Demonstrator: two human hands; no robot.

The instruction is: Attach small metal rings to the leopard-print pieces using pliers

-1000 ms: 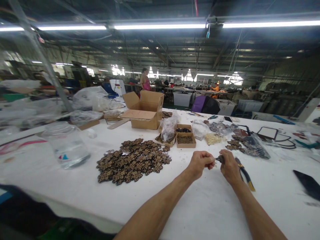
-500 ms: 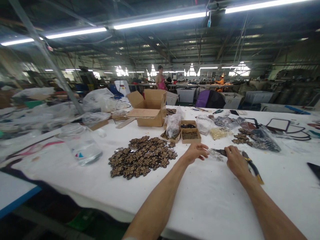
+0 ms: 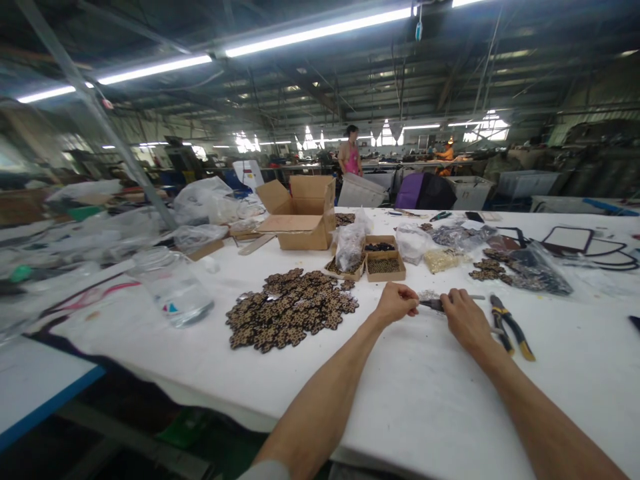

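My right hand point(image 3: 465, 320) is wrapped round a pair of pliers point(image 3: 433, 304), with the dark jaws pointing left and pale handle ends showing past the fingers. Close to the jaw tips, my left hand point(image 3: 397, 303) is closed in a pinch. Whatever its fingertips hold is too small to make out. Small clear or silvery pieces point(image 3: 429, 293) lie on the table just behind the jaws. A second pair of pliers point(image 3: 511, 328), with black and yellow handles, rests to the right of my right hand. Left of my left forearm spreads a pile of brown-and-black patterned flower-shaped pieces point(image 3: 290, 310).
Small boxes of studs point(image 3: 386, 268) stand beyond my left hand, near an open cardboard box point(image 3: 306, 230). A clear jar point(image 3: 173, 290) stands on the left. Plastic bags point(image 3: 540, 267) and dark frame-shaped pieces point(image 3: 567, 239) lie at right. A person point(image 3: 350, 155) is in the background.
My left hand's fingers have closed from a looser pose and meet near the pliers' tips. The pliers' jaws have come level. In the background, the person has shifted right.
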